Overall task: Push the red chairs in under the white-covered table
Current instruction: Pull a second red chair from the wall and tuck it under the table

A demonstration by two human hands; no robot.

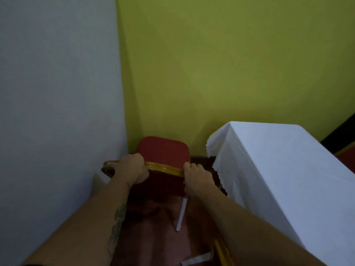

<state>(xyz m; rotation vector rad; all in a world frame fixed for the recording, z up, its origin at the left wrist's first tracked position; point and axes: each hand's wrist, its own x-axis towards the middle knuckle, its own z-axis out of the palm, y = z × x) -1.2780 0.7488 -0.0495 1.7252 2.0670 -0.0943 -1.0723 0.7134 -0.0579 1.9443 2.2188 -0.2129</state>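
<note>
A red chair [163,152] with a gold frame stands in the corner, left of the white-covered table [269,162]. Its red seat faces away from me toward the green wall. My left hand [130,167] grips the left end of the gold top rail of its back. My right hand [196,175] grips the right end of the same rail. A pale chair leg shows below the back. The gold frame of a second chair [222,252] peeks out beside my right forearm at the bottom, mostly hidden.
A grey-white wall [57,93] closes the left side and a green wall [230,64] stands behind chair and table. Reddish carpet [153,227] covers the floor. The tablecloth hangs down to the floor on the near side.
</note>
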